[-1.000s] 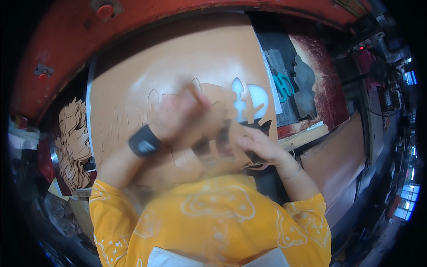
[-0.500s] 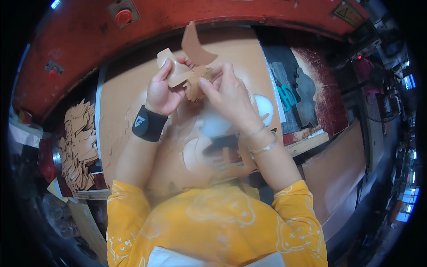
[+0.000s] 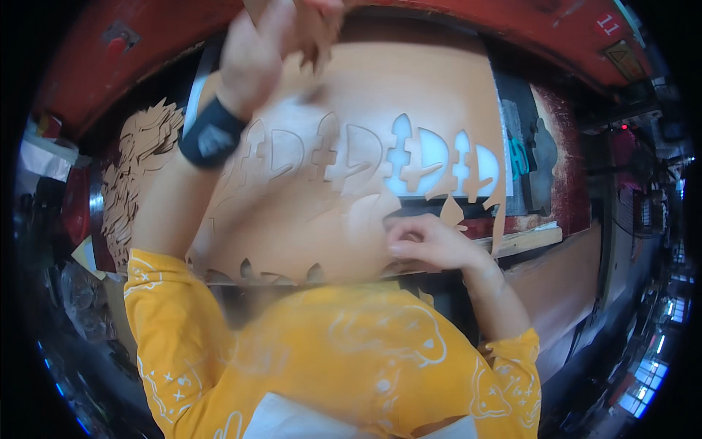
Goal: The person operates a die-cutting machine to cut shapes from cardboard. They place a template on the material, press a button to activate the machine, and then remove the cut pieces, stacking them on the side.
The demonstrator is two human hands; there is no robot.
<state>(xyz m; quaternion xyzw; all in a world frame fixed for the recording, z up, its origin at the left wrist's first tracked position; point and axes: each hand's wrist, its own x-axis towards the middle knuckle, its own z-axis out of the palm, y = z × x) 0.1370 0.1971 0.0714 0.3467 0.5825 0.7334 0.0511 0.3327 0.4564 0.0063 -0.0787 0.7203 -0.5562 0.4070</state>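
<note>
A wide tan sheet [image 3: 351, 73] with rows of cut-out shapes lies in front of me, and white shows through some openings at its right. My left hand [image 3: 256, 62], with a black wristband on its wrist, is raised over the sheet's far left part. It is closed around several tan cut pieces [image 3: 313, 36], blurred by motion and cut off by the top of the picture. My right hand [image 3: 431, 241] is at the sheet's near right part, fingers curled and pinched at its edge. The fingertips partly hide the contact.
A heap of tan cut pieces [image 3: 139, 168] stands at the left. Red machinery [image 3: 409, 11] spans the far side. A dark flat shape [image 3: 542, 168] and a teal item [image 3: 518, 159] lie at the right, beside a wooden strip [image 3: 534, 238].
My hands were together over the sheet, handling cut pieces. The left has moved up and away with the pieces; the right has dropped toward me to the sheet's near edge.
</note>
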